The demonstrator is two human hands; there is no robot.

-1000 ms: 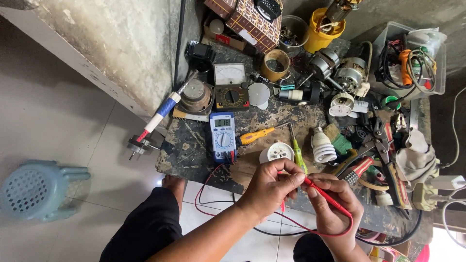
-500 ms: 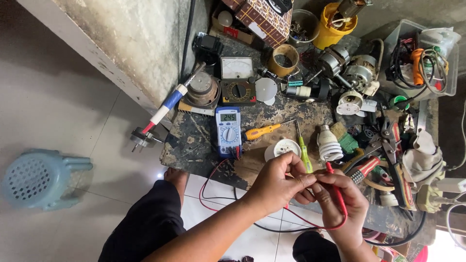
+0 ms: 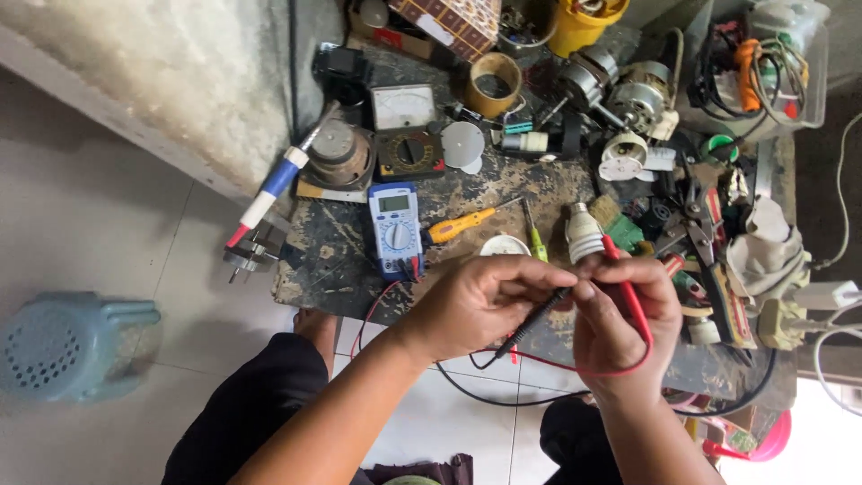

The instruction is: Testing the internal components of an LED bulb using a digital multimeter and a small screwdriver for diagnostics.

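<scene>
While both hands work above the near edge of the desk (image 3: 332,260), the left hand (image 3: 480,301) has its fingers pinched together on a black test probe (image 3: 537,316), which slants down toward the person. The right hand (image 3: 620,328) is closed on a red test probe (image 3: 628,292), tip up beside a white bulb base (image 3: 582,235); the two hands touch at the fingertips. Red lead wire (image 3: 575,366) loops under the right hand and runs back to a blue digital multimeter (image 3: 395,229) lying flat near the desk's near-left corner.

Around the hands: an orange-handled screwdriver (image 3: 460,224) and a green-handled one (image 3: 536,241) lie just beyond the left hand, beside a round white fitting (image 3: 505,244) partly hidden by the fingers. Further back sit an analogue meter (image 3: 404,126), a tape roll (image 3: 493,85) and small motors (image 3: 628,94). Pliers and loose parts crowd the right edge. A blue-and-white soldering tool (image 3: 269,193) overhangs the left edge. On the floor to the left stands a pale blue stool (image 3: 67,346).
</scene>
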